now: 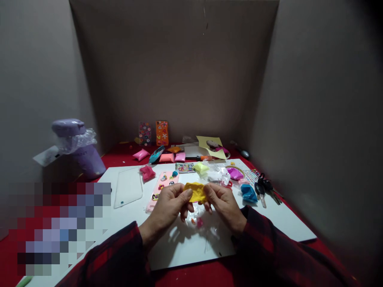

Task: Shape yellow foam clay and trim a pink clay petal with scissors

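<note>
Between my two hands is a flattened piece of yellow modelling clay [195,192], raised over the white board [179,255]. My left hand [171,201] pinches its left edge between thumb and fingers. At its right edge, my right hand [223,201] grips it the same way. Behind my left hand lies a pink phone case [152,202] with small decorations, partly covered by the hand. A clear phone case [128,187] rests farther left. Below the hands, small pink and orange bits [199,222] show on clear plastic.
Keys [261,191] and a blue clay packet [249,193] lie at the right. A red packet [147,173] and a pale yellow packet [201,168] sit toward the back. Two decorated cases, one orange [162,132], lean on the rear wall. A purple object [86,159] stands left.
</note>
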Tool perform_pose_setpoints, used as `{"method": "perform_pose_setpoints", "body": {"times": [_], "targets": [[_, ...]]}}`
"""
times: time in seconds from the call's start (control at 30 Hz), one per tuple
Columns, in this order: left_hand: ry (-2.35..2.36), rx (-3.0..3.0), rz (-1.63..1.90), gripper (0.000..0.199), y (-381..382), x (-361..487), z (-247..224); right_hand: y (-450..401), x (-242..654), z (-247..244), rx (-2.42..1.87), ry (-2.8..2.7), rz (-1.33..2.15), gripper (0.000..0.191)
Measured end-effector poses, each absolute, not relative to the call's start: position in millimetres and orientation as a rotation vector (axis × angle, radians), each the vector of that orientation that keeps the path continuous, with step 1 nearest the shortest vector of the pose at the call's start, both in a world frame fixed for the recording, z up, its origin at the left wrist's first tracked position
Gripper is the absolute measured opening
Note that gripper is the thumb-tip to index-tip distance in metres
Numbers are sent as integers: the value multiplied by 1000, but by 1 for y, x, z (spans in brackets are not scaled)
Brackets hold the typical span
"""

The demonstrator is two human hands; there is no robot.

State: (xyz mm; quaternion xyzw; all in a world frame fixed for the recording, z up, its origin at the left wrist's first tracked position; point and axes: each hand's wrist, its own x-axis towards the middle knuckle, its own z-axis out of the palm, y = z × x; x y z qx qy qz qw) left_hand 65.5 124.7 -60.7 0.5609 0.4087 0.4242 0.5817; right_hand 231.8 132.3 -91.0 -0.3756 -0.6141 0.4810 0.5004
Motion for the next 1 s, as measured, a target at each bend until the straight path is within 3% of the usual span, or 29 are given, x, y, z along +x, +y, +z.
{"method": "perform_pose_setpoints", "body": {"times": [0.37, 0.63, 1.0], "targets": [[1002, 1317, 1001, 42, 127, 65, -62, 129, 229, -82, -932, -1436, 1199, 44], [996, 1314, 1090, 36, 130, 63, -64, 130, 230, -87, -935, -1452, 1187, 51], [975, 1294, 1100, 37, 128, 64, -59, 127, 228, -84, -874, -1431, 1337, 40]]}}
